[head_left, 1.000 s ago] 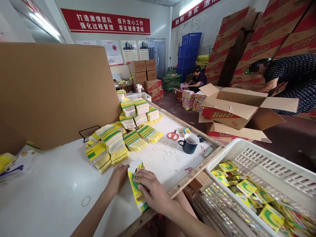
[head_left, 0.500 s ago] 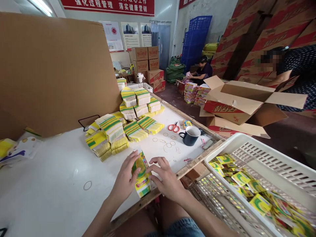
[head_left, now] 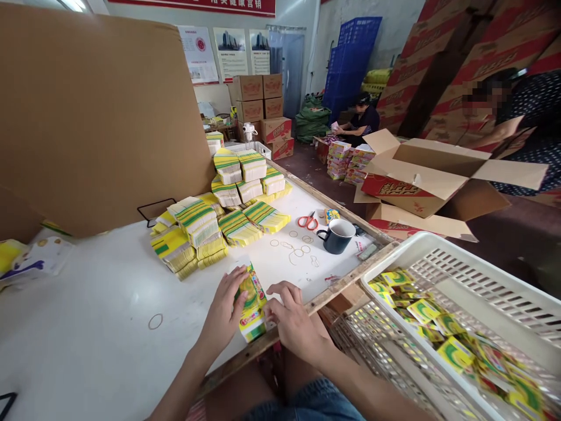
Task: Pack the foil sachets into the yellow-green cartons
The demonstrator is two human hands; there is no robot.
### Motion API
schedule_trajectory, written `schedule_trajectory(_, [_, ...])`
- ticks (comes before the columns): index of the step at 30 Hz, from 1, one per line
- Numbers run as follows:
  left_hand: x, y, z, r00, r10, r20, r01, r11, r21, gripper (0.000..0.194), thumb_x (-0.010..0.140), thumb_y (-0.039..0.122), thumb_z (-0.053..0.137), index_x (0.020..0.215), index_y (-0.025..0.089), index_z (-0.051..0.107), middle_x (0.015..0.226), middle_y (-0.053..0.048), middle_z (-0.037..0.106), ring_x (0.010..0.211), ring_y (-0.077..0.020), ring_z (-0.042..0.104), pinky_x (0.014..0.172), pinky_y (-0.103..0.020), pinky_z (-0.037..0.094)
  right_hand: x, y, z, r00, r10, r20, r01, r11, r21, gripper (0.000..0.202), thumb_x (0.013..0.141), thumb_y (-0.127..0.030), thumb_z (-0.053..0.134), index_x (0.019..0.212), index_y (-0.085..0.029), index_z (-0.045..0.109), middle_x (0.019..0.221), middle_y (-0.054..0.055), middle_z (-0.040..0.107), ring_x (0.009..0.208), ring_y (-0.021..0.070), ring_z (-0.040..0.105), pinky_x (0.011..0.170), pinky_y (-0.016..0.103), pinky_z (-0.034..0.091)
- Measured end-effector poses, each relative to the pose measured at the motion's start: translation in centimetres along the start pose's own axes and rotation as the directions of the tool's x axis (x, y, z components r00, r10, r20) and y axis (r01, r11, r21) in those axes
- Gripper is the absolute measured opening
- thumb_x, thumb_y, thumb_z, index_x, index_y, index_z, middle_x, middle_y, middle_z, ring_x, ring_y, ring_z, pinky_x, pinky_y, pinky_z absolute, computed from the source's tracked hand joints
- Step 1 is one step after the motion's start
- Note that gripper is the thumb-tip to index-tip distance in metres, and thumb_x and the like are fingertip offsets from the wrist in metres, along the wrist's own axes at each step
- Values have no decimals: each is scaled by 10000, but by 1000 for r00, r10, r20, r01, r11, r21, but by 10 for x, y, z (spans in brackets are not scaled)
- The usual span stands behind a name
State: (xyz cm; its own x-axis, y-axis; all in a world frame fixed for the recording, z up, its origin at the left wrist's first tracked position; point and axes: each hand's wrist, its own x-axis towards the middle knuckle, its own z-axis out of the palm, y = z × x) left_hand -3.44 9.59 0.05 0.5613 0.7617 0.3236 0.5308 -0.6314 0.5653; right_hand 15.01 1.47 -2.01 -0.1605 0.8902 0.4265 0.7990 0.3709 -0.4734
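A yellow and green printed carton [head_left: 253, 301] lies on the white table [head_left: 109, 351] at its front wooden edge. My left hand [head_left: 223, 307] holds it from the left, thumb on its face and fingers along its far left side. At its right edge, my right hand [head_left: 295, 318] is closed, with bent fingers and the fingertips against the carton; the exact grip is partly hidden. Behind both hands, several stacks of flat yellow, green and white cartons [head_left: 195, 219] are piled up.
Red-handled scissors [head_left: 308, 221], a dark mug [head_left: 336, 237] and loose rubber bands [head_left: 299, 251] lie on the table. To the right stands a white basket [head_left: 495, 280] of yellow packets [head_left: 456, 354]. Beyond are open cardboard boxes [head_left: 407, 175] and two people [head_left: 363, 120]. A large cardboard sheet [head_left: 100, 117] stands left.
My right hand has drawn slightly right and its fingers have curled in, uncovering more of the carton's right side. My left hand stays on the carton. The view has tilted slightly down.
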Motion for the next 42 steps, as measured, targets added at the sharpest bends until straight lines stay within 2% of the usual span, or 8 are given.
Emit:
schedule_trajectory(9, [0, -2, 0, 999, -20, -40, 20, 1000, -21, 384, 968, 251, 391, 1346, 259, 456, 1469, -74, 470, 1399, -230, 357, 1189, -490, 222, -57, 23, -7, 982, 177, 68, -173, 983, -63, 276, 773, 14, 525, 810, -240, 627, 1111, 68, 601, 1061, 276, 489, 895, 443, 413])
schedule_trajectory(19, [-35, 30, 32, 986, 28, -165, -13, 996, 88, 597, 921, 177, 465, 1479, 311, 301, 1500, -63, 440, 1376, -275, 400, 1138, -516, 341, 23, -11, -9, 918, 396, -12, -369, 865, 341, 245, 909, -252, 555, 1122, -192, 660, 1035, 96, 712, 944, 252, 647, 850, 379, 495])
schedule_trajectory(25, [-36, 46, 36, 980, -83, -183, 65, 993, -103, 533, 926, 202, 466, 1441, 313, 388, 1471, -42, 484, 1358, -267, 428, 1139, -489, 352, 19, -30, -13, 908, 399, -130, -361, 900, 244, 241, 840, -134, 608, 1025, -240, 720, 1068, 103, 675, 992, 302, 577, 883, 477, 449])
schedule_trajectory(29, [-42, 61, 27, 948, -207, -241, 139, 953, -269, 507, 919, 256, 507, 1414, 326, 424, 1496, -23, 451, 1389, -259, 380, 1159, -456, 316, 8, -30, -21, 854, 512, -93, -377, 732, 567, 147, 856, -260, 619, 954, -212, 717, 952, 90, 699, 908, 266, 609, 857, 431, 478])
schedule_trajectory(33, [-48, 75, 13, 810, -517, -278, 220, 706, -673, 538, 875, 394, 589, 1384, 300, 446, 1482, -44, 471, 1363, -295, 417, 1112, -451, 385, -1, -33, -30, 818, 562, 125, -320, 263, 910, 230, 800, -411, 696, 841, -186, 676, 715, 20, 685, 659, 174, 610, 658, 297, 509])
schedule_trajectory(36, [-48, 83, 7, 852, -522, 42, 249, 333, -909, 594, 770, 564, 653, 1263, 238, 589, 1284, -103, 658, 1222, -364, 562, 970, -472, 516, -8, -40, -32, 812, 538, 227, -302, 55, 952, 281, 719, -391, 788, 871, -196, 656, 603, -37, 623, 552, 120, 555, 564, 228, 456])
schedule_trajectory(39, [-45, 90, 10, 897, -382, 222, 286, 119, -951, 733, 635, 692, 679, 1199, 225, 652, 1228, -135, 686, 1183, -399, 580, 944, -499, 516, -16, -46, -29, 805, 511, 301, -321, -51, 946, 296, 703, -395, 805, 847, -196, 641, 616, -33, 635, 566, 113, 569, 590, 224, 464])
schedule_trajectory(42, [-44, 93, 15, 907, -324, 268, 292, 29, -956, 702, 610, 671, 717, 1153, 225, 684, 1232, -145, 679, 1176, -399, 583, 951, -507, 501, -21, -47, -27, 810, 509, 290, -348, 20, 937, 285, 734, -426, 768, 839, -208, 618, 694, 0, 678, 643, 158, 620, 652, 282, 505])
